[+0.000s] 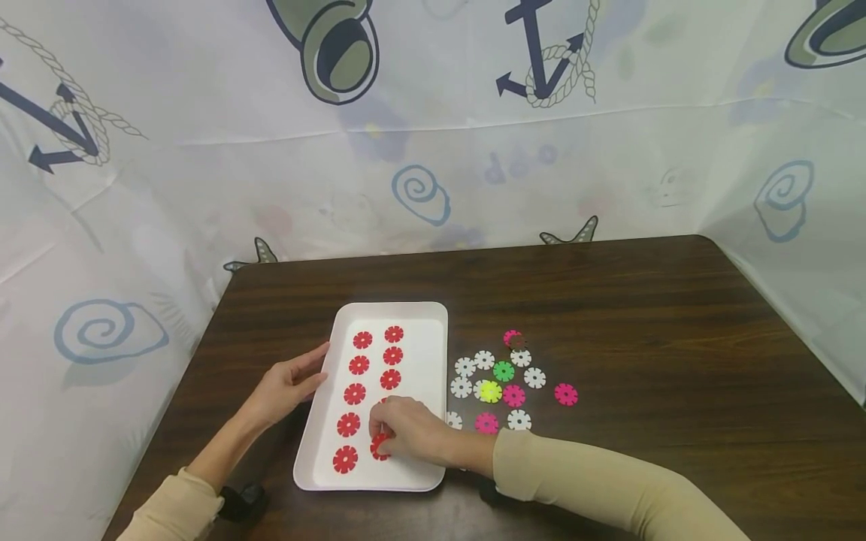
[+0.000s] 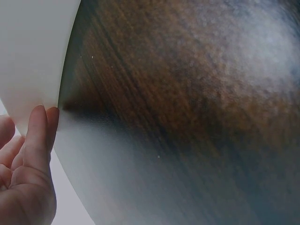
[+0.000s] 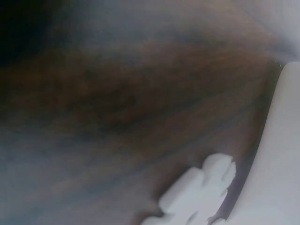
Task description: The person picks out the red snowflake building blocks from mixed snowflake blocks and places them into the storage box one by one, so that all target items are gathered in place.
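Observation:
A white tray (image 1: pixel 413 473) lies on the dark table, with red notched discs (image 1: pixel 355 394) set in two columns on it. My left hand (image 1: pixel 280 391) touches the tray's left side, and in the left wrist view its straight fingers (image 2: pixel 36 136) rest against the tray's wall (image 2: pixel 37 51). Over the lower part of the right column, my right hand (image 1: pixel 413 432) pinches a red notched disc (image 1: pixel 380 449) between thumb and fingers, close over the tray's floor. This hand covers part of that column. The right wrist view leaves the hand out and shows the tray's edge (image 3: pixel 272 154).
Right of the tray lie several loose notched discs: white (image 1: pixel 534 377), pink (image 1: pixel 566 394), green (image 1: pixel 504 371) and yellow (image 1: pixel 490 391). A brown one (image 1: pixel 517 342) overlaps a pink one at the back. A dark object (image 1: pixel 243 502) lies by my left sleeve. Printed cloth (image 1: pixel 473 188) hangs behind the table.

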Tool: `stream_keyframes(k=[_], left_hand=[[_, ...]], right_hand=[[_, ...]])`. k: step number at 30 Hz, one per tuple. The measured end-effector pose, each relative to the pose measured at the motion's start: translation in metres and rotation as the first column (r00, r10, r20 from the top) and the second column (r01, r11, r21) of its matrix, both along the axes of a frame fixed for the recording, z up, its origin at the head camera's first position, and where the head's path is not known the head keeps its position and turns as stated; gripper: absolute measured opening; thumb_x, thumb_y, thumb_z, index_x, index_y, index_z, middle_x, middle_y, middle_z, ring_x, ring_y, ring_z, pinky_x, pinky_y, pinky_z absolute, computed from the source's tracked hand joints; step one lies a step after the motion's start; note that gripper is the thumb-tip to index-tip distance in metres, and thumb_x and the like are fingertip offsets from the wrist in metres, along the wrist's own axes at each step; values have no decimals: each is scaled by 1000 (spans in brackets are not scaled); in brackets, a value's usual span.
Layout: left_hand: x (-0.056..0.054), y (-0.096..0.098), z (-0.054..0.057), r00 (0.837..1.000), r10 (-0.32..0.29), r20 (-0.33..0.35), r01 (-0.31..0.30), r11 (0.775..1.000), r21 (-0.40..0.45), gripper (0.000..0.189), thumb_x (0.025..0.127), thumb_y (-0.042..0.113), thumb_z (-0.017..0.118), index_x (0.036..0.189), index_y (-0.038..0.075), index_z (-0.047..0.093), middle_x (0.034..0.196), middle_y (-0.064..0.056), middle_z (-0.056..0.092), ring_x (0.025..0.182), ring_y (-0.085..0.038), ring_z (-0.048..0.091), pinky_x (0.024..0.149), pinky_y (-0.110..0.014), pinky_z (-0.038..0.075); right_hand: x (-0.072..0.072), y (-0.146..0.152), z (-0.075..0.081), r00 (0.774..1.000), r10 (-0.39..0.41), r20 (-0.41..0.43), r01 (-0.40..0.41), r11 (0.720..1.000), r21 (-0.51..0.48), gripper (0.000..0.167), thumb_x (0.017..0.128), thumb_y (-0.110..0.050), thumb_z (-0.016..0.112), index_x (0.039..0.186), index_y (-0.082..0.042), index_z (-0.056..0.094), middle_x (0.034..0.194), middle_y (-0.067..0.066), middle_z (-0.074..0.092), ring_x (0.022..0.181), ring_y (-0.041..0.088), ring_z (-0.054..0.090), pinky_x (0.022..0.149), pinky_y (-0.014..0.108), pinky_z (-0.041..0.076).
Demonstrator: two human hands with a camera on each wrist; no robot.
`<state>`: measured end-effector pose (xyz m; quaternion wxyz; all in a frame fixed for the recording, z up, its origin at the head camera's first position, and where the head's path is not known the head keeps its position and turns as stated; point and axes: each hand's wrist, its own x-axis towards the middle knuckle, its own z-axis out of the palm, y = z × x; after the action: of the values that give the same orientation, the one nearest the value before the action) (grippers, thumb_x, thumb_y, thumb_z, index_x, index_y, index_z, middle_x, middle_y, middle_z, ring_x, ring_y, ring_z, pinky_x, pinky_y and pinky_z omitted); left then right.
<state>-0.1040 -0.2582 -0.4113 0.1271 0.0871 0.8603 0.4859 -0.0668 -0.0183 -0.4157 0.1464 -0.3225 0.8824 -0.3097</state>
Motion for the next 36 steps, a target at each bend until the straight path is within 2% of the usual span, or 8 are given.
stream_keyframes(k=[15, 29, 36], left_hand=[[0, 1, 0, 1000, 2, 12, -2, 1000, 1, 63, 91, 18, 63, 146, 9, 34, 143, -23, 40, 116, -38, 57, 87, -39, 52], [0, 0, 0, 1000, -2, 4, 2, 1000, 9, 63, 90, 16, 63, 146, 7, 34, 143, -24, 39, 115, -39, 57, 87, -40, 52], [0, 0, 0, 1000, -10, -4, 10, 1000, 13, 62, 90, 14, 63, 145, 6, 34, 143, -25, 40, 115, -39, 57, 86, -38, 53]], right_hand=[[2, 1, -1, 999, -12, -33, 13, 1000, 18, 15, 76, -8, 77, 80, -14, 64, 70, -7, 56, 64, 0, 44, 57, 10, 39], [2, 1, -1, 999, -19, -32, 20, 999, 28, 15, 76, -10, 78, 81, -14, 65, 72, -7, 55, 65, 1, 44, 57, 10, 39], [3, 3, 2, 999, -33, -18, 33, 999, 3, 13, 78, -11, 76, 85, -14, 65, 76, -7, 56, 68, 0, 45, 59, 10, 40]])
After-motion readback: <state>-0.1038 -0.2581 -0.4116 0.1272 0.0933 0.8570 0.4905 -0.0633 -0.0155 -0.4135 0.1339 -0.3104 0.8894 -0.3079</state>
